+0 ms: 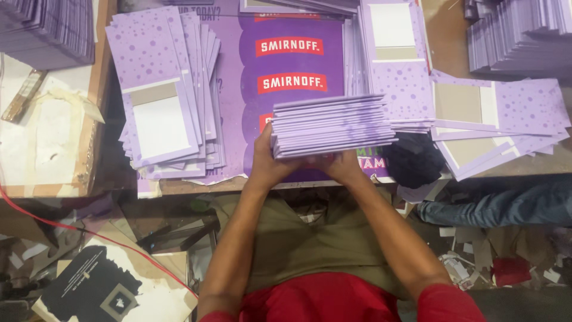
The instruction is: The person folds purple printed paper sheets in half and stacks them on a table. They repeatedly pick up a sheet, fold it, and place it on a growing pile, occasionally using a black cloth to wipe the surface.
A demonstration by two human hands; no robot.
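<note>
Stack: purple folded cards point(331, 126), squared up into a thick bundle, held just above the near edge of the table point(179, 186), pretty much dead centre in the head view
Left hand: point(266, 162) clamped on the stack's left end, thumb up the side, fingers tucked under
Right hand: point(344, 165) gripping the bottom of the stack toward the right, fingers curled underneath so you only see the knuckles
Both arms: bare forearms coming up from the bottom, red sleeves at the edge
Under the stack: big purple printed sheet point(286, 65) with red label blocks, lying flat on the table
Left pile: fanned-out purple spotted cards point(161, 89) with pale window panels, well apart from the hands, a bit messy
Right pile: more spotted cards point(399, 65) just behind the stack, the top one showing a white panel
Far right: loose flat cards point(500, 116) spread over the table edge, taller stacks point(524, 36) behind them
Dark lump: black thing point(412, 160) just right of the right hand, can't tell what it is
Floor: paper scraps point(476, 262), a red cable point(89, 234), black-printed card point(95, 286) bottom left
Someone else: blue-jeaned leg point(500, 206) on the right
</note>
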